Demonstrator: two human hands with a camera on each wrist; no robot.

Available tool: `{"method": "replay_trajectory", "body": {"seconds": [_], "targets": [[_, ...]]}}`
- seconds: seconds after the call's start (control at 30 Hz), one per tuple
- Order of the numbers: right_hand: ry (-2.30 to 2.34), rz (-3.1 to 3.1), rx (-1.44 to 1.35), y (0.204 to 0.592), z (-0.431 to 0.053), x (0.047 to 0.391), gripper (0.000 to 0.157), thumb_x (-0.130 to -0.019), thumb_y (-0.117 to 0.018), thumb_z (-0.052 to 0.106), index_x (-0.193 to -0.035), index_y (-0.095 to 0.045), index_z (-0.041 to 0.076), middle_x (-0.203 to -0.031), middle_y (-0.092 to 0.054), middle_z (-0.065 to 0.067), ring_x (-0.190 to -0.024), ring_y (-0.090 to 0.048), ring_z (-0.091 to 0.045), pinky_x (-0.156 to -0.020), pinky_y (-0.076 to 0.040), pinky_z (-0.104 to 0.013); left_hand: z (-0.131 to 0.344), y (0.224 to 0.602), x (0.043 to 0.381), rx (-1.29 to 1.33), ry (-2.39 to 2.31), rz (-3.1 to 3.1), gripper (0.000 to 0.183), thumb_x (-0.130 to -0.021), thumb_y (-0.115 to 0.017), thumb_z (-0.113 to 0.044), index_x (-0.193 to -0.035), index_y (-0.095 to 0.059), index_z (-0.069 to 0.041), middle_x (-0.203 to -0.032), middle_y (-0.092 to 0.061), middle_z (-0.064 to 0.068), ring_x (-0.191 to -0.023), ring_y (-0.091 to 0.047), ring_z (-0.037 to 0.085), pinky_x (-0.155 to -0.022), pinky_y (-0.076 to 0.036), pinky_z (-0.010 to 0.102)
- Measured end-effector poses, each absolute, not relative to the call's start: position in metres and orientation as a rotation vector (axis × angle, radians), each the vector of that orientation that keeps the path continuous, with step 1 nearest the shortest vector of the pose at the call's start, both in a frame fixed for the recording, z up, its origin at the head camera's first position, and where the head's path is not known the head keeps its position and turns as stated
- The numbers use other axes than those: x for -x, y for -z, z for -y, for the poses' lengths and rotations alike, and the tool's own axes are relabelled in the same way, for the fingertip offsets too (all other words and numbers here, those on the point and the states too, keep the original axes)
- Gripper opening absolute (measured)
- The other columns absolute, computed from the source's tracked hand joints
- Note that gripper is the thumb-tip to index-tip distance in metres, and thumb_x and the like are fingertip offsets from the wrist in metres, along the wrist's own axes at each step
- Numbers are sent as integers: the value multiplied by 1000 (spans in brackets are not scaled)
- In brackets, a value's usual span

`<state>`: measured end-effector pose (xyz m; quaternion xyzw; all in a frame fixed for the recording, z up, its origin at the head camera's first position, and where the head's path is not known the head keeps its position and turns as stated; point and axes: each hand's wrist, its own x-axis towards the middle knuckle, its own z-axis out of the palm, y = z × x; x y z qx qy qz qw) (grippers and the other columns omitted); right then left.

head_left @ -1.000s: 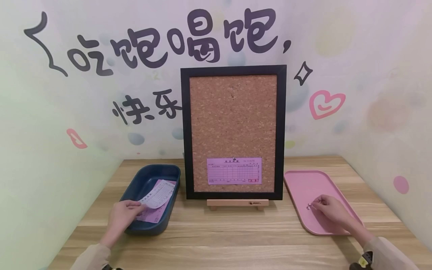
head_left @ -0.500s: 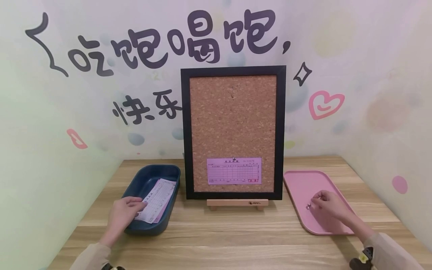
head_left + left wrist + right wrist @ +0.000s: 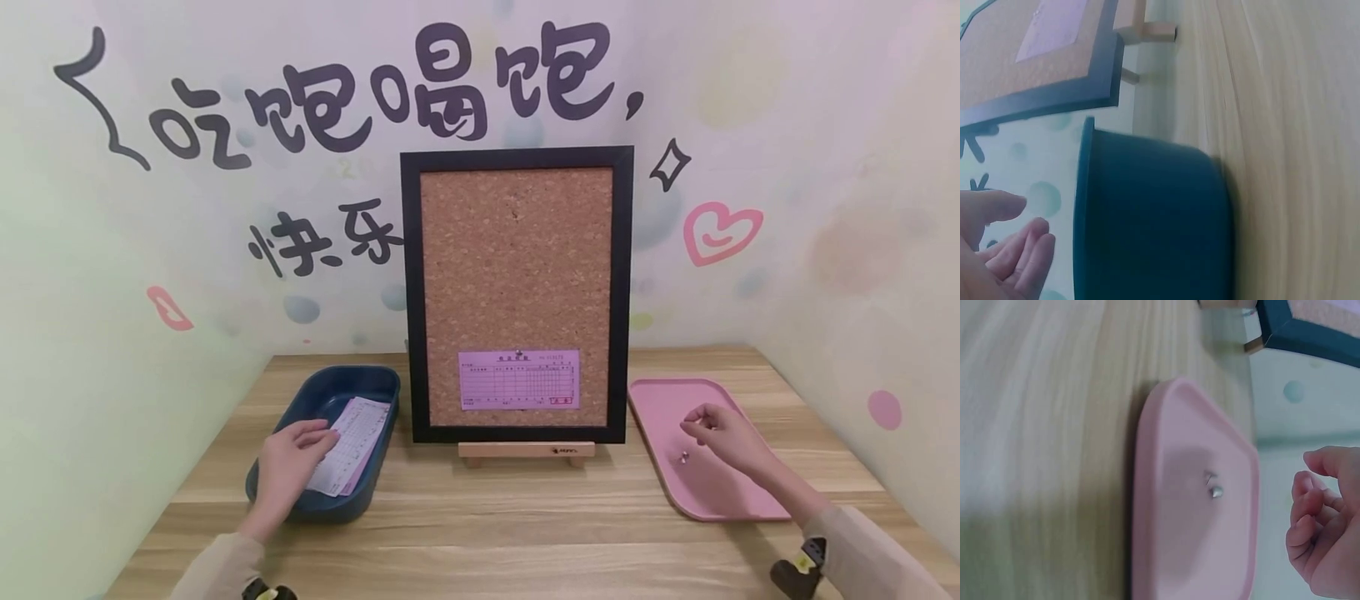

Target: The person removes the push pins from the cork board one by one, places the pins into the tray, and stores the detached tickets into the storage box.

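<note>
My left hand (image 3: pixel 296 458) hovers over the near-left part of a dark blue bin (image 3: pixel 318 383), its thumb and fingers apart and nothing between them. Inside that bin, a white printed slip (image 3: pixel 348 446) lies on top of a purple one (image 3: pixel 367 462). On the right, my right hand (image 3: pixel 723 437) is above a pink tray (image 3: pixel 667 400), fingers loosely bent, with a gap at the thumb in the right wrist view. Small silver pushpins (image 3: pixel 1215 487) lie on the tray below it. A purple printed form (image 3: pixel 519 380) is pinned low on the cork board (image 3: pixel 517 275).
The black-framed board leans on a small wooden easel (image 3: pixel 525 451) between bin and tray. All stand on a wood-grain table (image 3: pixel 495 533). Behind is a wall (image 3: pixel 810 125) with black lettering and coloured spots.
The left hand has let go of the white slip, which dropped flat in the bin, and has risen slightly. The right hand has lifted away from the pushpins on the tray.
</note>
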<state>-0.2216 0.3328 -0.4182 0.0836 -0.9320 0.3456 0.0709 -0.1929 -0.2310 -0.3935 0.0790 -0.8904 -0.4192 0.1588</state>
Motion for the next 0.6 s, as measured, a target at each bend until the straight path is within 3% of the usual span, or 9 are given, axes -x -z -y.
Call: {"method": "replay_trajectory", "body": {"seconds": [0.2, 0.43, 0.6], "targets": [[-1162, 2739, -301, 407, -318, 220, 17, -88, -59, 13, -92, -58, -3, -73, -56, -13, -62, -54, -19, -53, -44, -23, 214, 393, 195, -172, 1208, 2449, 26, -78, -70, -13, -99, -67, 0, -87, -69, 14, -81, -67, 19, -63, -37, 2], [-1075, 2548, -409, 396, -291, 220, 5, -84, -61, 4, -83, -61, 0, -66, -54, -3, -54, -47, -8, -48, -42, -21, 196, 393, 194, -53, 1227, 2373, 24, -76, -72, -9, -99, -67, -1, -85, -70, 12, -75, -65, 6, -63, -41, 1], [-992, 2475, -405, 366, -265, 224, 8, -86, -61, 13, -86, -61, 5, -69, -56, -1, -58, -45, -6, -49, -40, -19, 176, 390, 193, 51, 1315, 2286, 24, -75, -72, -6, -98, -67, 0, -86, -70, 12, -74, -63, -2, -65, -45, 4]]}}
